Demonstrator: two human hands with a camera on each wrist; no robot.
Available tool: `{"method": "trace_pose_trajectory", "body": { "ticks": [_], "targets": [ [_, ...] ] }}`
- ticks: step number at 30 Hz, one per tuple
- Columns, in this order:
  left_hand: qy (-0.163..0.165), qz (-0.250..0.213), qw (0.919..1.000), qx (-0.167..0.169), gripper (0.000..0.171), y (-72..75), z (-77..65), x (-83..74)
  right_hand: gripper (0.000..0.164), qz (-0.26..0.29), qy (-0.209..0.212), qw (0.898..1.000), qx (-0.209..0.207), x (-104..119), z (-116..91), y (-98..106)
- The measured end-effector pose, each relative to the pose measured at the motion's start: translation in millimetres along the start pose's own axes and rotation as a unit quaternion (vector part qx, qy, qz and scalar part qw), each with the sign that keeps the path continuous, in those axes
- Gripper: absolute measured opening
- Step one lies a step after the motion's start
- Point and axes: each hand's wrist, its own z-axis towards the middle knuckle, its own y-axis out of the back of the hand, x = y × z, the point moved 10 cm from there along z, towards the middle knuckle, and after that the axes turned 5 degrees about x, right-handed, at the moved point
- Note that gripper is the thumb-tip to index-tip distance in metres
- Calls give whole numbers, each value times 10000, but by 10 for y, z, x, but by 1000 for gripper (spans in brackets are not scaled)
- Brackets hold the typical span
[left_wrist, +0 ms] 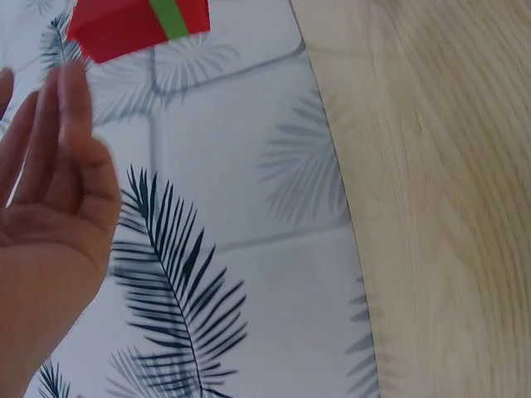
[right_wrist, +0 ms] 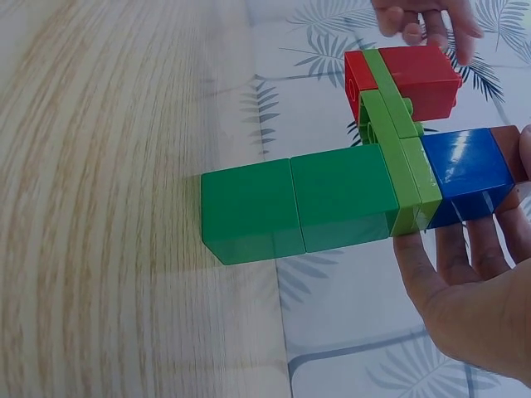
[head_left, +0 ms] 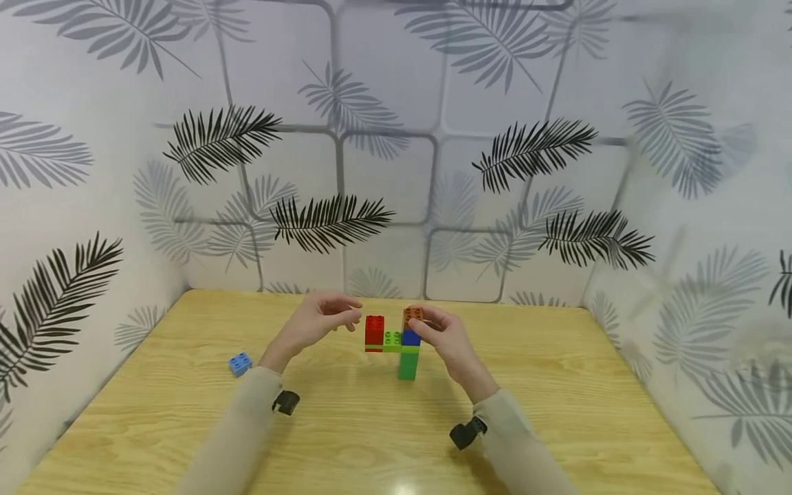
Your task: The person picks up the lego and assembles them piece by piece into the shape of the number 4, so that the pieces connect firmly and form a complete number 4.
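Observation:
A structure of toy building bricks stands upright on the table in the head view. Its base is a column of green bricks (right_wrist: 299, 207) with light green plates (head_left: 392, 348) across the top. A red brick (head_left: 374, 328) sits at the plates' left end, with more red beneath. Over the column are a blue brick (right_wrist: 469, 170) and a brown brick (head_left: 412, 314). My right hand (head_left: 448, 340) pinches the brown brick, its fingers partly hidden behind the stack. My left hand (head_left: 318, 320), fingers loosely bent and holding nothing, hovers just left of the red brick, apart from it.
A loose light blue brick (head_left: 240, 364) lies on the wooden table (head_left: 346, 440), left of my left forearm. Leaf-patterned panels (head_left: 390, 172) rise behind the table and along both sides. Each wrist wears a black strap device (head_left: 468, 433).

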Motion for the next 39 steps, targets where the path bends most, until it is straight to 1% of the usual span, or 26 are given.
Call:
{"method": "trace_pose_trajectory", "body": {
  "ticks": [2, 3, 4, 7, 9, 10, 15, 22, 23, 28, 32, 35, 39],
  "targets": [
    [165, 58, 9996, 233, 26, 31, -52, 75, 43, 6, -3, 10000, -22, 4, -8, -8],
    [180, 118, 9991, 359, 27, 45, -71, 134, 42, 3, -12, 10000, -37, 1, -7, -7],
    [261, 129, 9986, 452, 28, 56, -103, 168, 42, 4, -16, 10000, -44, 0, -5, -7],
    [526, 157, 9966, 613, 30, 106, -204, 289, 42, -3, -5, 10000, -56, -1, -4, -3],
    [630, 173, 9956, 668, 32, 142, -261, 363, 43, -33, 1, 10000, -67, -3, -7, 9],
    [708, 159, 9952, 656, 32, 165, -288, 411, 43, -43, 1, 10000, -73, -5, -9, 15],
    [861, 284, 9936, 667, 32, 277, -409, 598, 42, -11, -26, 9999, -114, -14, -1, 37],
    [916, 541, 9923, 635, 36, 488, -594, 773, 42, -3, -26, 9999, -138, -16, -13, 33],
    [968, 570, 9918, 612, 37, 524, -627, 798, 42, 5, -24, 9999, -127, -15, -15, 27],
    [1159, 669, 9897, 515, 39, 700, -798, 871, 42, 29, -11, 10000, -43, -1, -15, -10],
    [1094, 682, 9905, 469, 41, 825, -883, 884, 41, 115, 33, 9999, -80, 8, -11, 16],
    [1070, 779, 9902, 439, 43, 924, -947, 908, 42, 92, 18, 9999, -91, 5, -11, 29],
    [1263, 1011, 9857, 481, 44, 1050, -1056, 958, 44, -19, -20, 10000, -34, 9, -14, 17]
  ]
}}
